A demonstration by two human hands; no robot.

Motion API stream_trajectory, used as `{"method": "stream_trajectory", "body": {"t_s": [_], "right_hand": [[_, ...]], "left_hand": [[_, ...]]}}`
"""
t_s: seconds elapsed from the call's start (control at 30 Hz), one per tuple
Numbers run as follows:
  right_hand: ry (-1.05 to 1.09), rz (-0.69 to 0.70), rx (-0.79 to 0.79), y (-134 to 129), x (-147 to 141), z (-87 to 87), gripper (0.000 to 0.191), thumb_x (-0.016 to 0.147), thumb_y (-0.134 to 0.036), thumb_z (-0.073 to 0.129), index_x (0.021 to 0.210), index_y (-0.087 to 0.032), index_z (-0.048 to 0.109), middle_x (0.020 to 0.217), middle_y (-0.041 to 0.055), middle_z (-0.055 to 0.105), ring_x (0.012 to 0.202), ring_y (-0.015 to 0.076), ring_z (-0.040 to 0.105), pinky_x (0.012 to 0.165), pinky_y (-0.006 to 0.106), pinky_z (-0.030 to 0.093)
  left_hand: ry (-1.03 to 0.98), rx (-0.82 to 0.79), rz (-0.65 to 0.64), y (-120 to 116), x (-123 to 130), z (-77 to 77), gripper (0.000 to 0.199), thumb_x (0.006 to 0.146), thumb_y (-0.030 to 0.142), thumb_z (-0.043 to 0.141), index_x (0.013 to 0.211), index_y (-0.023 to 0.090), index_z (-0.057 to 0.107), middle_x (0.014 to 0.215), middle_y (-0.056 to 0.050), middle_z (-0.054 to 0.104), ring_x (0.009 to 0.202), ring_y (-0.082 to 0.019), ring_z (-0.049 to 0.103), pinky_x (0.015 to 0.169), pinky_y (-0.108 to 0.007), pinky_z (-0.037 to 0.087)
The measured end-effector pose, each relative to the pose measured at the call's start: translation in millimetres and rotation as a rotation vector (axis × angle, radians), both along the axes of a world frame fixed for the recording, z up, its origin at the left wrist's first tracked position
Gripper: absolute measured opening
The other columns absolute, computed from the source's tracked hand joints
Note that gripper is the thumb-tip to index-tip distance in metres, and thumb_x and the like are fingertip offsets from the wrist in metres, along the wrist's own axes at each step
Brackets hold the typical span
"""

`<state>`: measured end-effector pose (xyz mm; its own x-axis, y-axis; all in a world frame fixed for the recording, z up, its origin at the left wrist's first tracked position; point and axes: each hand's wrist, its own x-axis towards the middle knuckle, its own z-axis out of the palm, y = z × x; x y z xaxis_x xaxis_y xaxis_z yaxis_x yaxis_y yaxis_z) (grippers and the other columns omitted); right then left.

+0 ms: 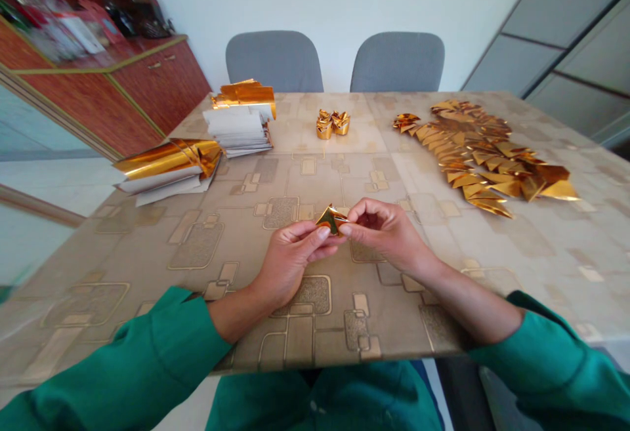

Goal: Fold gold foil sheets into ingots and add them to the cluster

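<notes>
A small piece of folded gold foil paper (331, 219) is held above the table between both hands. My left hand (294, 254) pinches its left side between thumb and fingers. The thumb and fingertips of my right hand (386, 231) are closed on its right edge. The piece has a pointed top and a shiny face; its underside is hidden by the fingers. Farther back, a few finished-looking gold folded shapes (333, 124) stand close together. Many flat folded gold pieces (472, 149) lie overlapped in a curving row at the right.
Stacks of gold-and-white paper sheets (239, 130) and another bent stack (170, 163) lie at the left. The table (315, 326) has a patterned cover. Two grey chairs (274, 60) stand at its far side, and a wooden cabinet (147, 83) at the left.
</notes>
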<state>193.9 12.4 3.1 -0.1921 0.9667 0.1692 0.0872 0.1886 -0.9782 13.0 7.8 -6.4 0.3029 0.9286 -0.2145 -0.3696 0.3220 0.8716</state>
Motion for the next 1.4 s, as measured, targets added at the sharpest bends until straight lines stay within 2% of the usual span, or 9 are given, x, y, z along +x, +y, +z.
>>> {"method": "stream_trajectory", "body": {"t_s": [0.23,0.43,0.6,0.77,0.97,1.13,1.3,1.4], "right_hand": [[-0.041,-0.005,0.034,0.0,0.2,0.6,0.025,0.081,-0.036,0.070,0.068,-0.018,0.058,0.065,-0.0023,0.059,0.061,0.0106,0.051,0.058,0.025,0.041],[-0.144,0.041,0.072,-0.2,2.5,2.4,0.019,0.081,-0.029,0.069,0.069,-0.019,0.058,0.074,0.0007,0.063,0.068,0.0125,0.055,0.064,0.028,0.045],[-0.178,0.056,0.122,-1.0,2.2,1.8,0.016,0.083,-0.026,0.069,0.072,-0.018,0.061,0.079,0.0025,0.066,0.073,0.0142,0.059,0.069,0.030,0.047],[-0.224,0.013,0.168,-1.1,2.6,2.1,0.016,0.082,-0.027,0.073,0.074,-0.018,0.063,0.073,0.0007,0.066,0.069,0.0136,0.059,0.065,0.028,0.045],[-0.093,0.111,0.086,0.1,4.2,1.4,0.014,0.089,-0.031,0.064,0.092,-0.017,0.066,0.088,0.0044,0.070,0.079,0.0148,0.063,0.072,0.030,0.049],[-0.127,0.009,0.085,0.0,0.2,-2.5,0.014,0.083,-0.028,0.069,0.078,-0.018,0.062,0.076,0.0021,0.068,0.068,0.0129,0.060,0.065,0.028,0.047],[-0.116,-0.028,0.017,-0.8,-1.5,-4.8,0.017,0.080,-0.031,0.070,0.075,-0.018,0.060,0.069,0.0000,0.064,0.061,0.0113,0.054,0.056,0.026,0.041],[-0.088,-0.035,-0.017,0.3,-0.6,-5.6,0.017,0.079,-0.031,0.070,0.075,-0.018,0.059,0.070,-0.0009,0.062,0.061,0.0106,0.053,0.056,0.025,0.040]], "left_hand": [[0.109,0.083,0.000,-2.9,0.3,-4.1,0.019,0.073,0.032,0.082,0.082,0.016,0.076,0.084,-0.006,0.076,0.081,-0.020,0.074,0.074,-0.028,0.061],[0.150,0.127,-0.027,-5.1,0.4,-5.6,0.019,0.075,0.030,0.079,0.089,0.016,0.078,0.089,-0.006,0.076,0.085,-0.020,0.074,0.074,-0.028,0.062],[0.184,0.124,-0.049,-4.6,0.3,-5.8,0.021,0.077,0.032,0.078,0.090,0.015,0.077,0.091,-0.006,0.076,0.085,-0.019,0.073,0.076,-0.028,0.061],[0.117,0.069,-0.067,-2.6,0.3,-6.1,0.019,0.077,0.031,0.079,0.085,0.014,0.076,0.088,-0.006,0.076,0.084,-0.018,0.073,0.074,-0.025,0.060],[-0.012,-0.025,-0.012,-0.1,1.1,-5.3,0.021,0.073,0.030,0.082,0.087,0.015,0.075,0.088,-0.004,0.076,0.082,-0.015,0.073,0.074,-0.023,0.060],[-0.026,-0.031,-0.031,0.5,1.1,-7.5,0.021,0.073,0.028,0.082,0.088,0.014,0.075,0.089,-0.005,0.076,0.082,-0.015,0.073,0.074,-0.025,0.060],[-0.029,-0.047,-0.068,-0.8,2.3,-7.3,0.021,0.075,0.028,0.081,0.089,0.013,0.075,0.089,-0.005,0.075,0.082,-0.016,0.073,0.075,-0.025,0.059],[-0.046,-0.067,-0.083,-1.3,3.1,-5.6,0.021,0.076,0.029,0.080,0.089,0.014,0.075,0.091,-0.005,0.075,0.084,-0.017,0.073,0.076,-0.025,0.059]]}}
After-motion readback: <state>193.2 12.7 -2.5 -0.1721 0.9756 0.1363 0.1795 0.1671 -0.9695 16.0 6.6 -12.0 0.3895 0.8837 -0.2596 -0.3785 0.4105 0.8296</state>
